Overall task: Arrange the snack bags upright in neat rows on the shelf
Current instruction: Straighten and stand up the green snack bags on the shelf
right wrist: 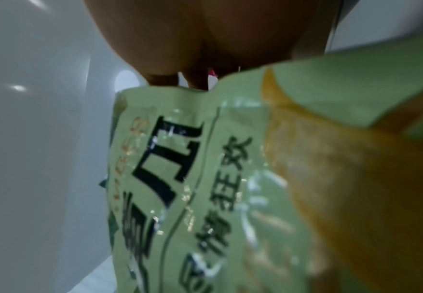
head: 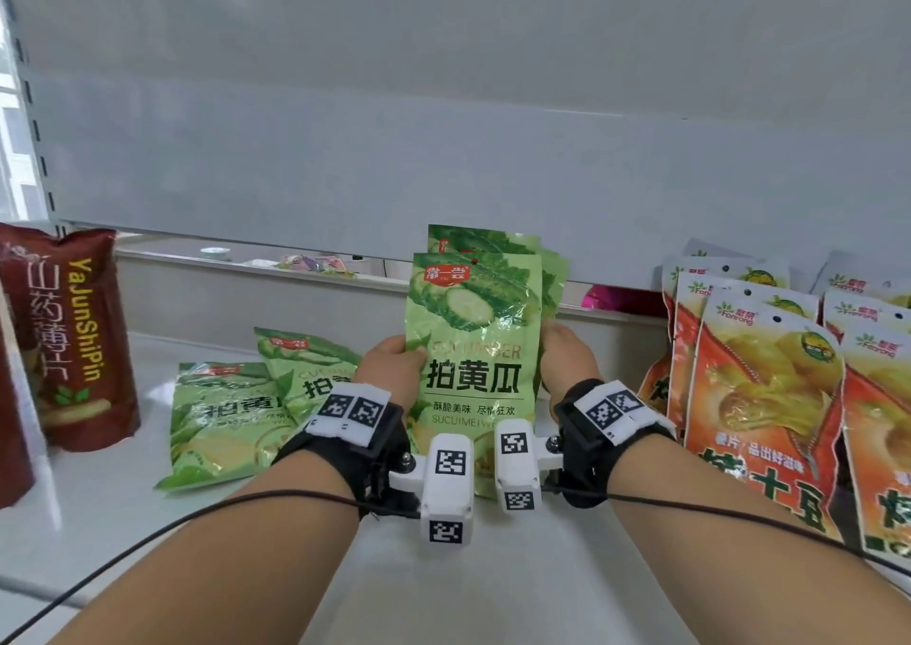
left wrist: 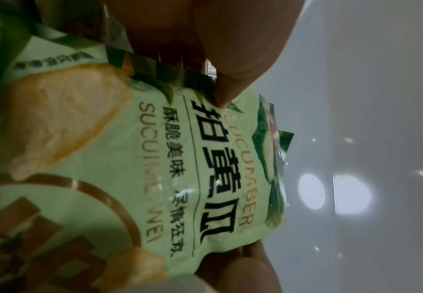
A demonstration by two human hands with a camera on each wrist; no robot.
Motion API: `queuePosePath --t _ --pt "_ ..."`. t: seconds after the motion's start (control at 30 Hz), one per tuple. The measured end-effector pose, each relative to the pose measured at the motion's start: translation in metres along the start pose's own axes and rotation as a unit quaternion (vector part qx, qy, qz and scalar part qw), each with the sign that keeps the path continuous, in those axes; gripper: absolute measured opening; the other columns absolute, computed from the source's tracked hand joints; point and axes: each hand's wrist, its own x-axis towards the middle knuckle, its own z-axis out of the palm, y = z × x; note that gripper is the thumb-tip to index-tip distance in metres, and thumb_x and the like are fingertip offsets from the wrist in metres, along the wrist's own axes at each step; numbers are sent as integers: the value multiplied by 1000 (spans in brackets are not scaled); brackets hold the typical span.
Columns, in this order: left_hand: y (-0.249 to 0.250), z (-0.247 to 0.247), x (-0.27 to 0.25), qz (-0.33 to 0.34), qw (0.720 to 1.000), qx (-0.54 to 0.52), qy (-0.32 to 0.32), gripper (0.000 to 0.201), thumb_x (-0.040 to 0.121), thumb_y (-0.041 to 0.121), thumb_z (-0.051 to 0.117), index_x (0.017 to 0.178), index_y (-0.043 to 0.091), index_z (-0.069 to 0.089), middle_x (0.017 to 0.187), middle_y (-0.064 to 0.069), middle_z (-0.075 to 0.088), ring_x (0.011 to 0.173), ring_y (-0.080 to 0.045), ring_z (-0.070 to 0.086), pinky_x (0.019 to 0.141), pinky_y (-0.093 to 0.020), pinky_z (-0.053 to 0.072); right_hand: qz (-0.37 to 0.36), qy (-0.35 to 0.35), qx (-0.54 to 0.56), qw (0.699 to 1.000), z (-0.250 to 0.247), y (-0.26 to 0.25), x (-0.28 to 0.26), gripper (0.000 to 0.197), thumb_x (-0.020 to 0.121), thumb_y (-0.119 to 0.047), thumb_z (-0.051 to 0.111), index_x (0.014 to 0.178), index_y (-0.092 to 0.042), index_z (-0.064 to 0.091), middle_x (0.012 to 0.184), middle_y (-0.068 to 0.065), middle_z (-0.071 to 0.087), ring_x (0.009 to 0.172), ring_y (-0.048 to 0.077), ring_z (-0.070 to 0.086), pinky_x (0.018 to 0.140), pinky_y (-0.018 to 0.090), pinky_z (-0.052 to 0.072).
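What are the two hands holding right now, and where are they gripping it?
A stack of upright green cucumber snack bags, gripped by its side edges: left hand on the left edge, right hand on the right.

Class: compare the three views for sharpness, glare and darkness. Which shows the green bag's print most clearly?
Head view: evenly lit and sharpest, the green cucumber bag reads clearly. Left wrist view: text legible, dark lower left corner, bright glare spots on the white shelf. Right wrist view: blurriest, the bag's near part smeared out of focus.
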Motion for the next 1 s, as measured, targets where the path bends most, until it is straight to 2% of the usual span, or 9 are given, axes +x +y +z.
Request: queuePosePath --t 0.1,0.2,0.3,0.37,0.47,0.57,0.73,0.9,1.0 --pt "-3 3 5 1 1000 -3 9 27 90 18 57 68 32 65 85 -10 73 89 -38 68 78 -57 55 44 -17 48 998 -1 1 4 72 92 -64 23 134 -12 49 110 5 62 91 17 54 89 32 45" --pt "-6 7 12 -8 1000 -16 5 26 90 16 57 69 30 66 88 -12 73 90 -39 68 81 -56 55 105 -64 228 966 7 4 6 86 73 -81 38 130 -19 53 121 10 64 107 29 62 96 51 47" --pt "-8 9 19 -16 999 -28 -2 25 90 16 56 71 28 67 90 -14 73 92 -40 67 82 -56 54 110 -83 231 963 14 5 9 128 33 -94 47 139 -22 43 140 11 49 127 31 48 107 55 35" --pt "-9 9 24 -18 999 -32 4 21 89 18 56 74 27 67 90 -14 73 90 -39 68 81 -56 55 88 -80 217 969 16 6 15 139 23 -97 48 140 -23 41 143 10 45 129 31 45 109 54 32" --pt "-12 8 29 -13 999 -35 2 11 87 19 59 86 26 67 95 -12 72 88 -35 69 79 -53 56 60 -98 196 974 15 7 18 128 31 -97 48 142 -34 35 148 5 39 135 28 38 110 58 27" --pt "-15 5 30 -5 999 -37 8 27 84 16 62 111 16 63 104 -10 70 89 -32 68 81 -52 56 53 -98 166 980 12 6 15 107 53 -91 45 144 -35 32 149 4 38 135 27 37 111 56 27" --pt "-14 -1 32 6 999 -35 25 19 84 13 65 101 19 60 98 -6 70 86 -26 69 82 -48 57 34 -65 87 993 -2 8 17 66 90 -61 38 148 -34 20 153 4 30 137 26 33 110 43 28" --pt "-11 -11 28 12 999 3 42 37 86 24 66 119 18 53 101 -4 60 84 -19 58 87 -35 50 -4 -13 77 997 -7 -6 6 74 90 -57 43 148 -15 23 151 9 31 137 27 32 112 41 25" --pt "-6 -29 23 22 998 16 56 34 87 25 63 119 17 54 96 -3 56 84 -19 53 85 -33 48 -58 47 67 995 -5 -23 -10 57 90 -44 52 137 -14 38 131 5 47 117 23 46 93 33 35"
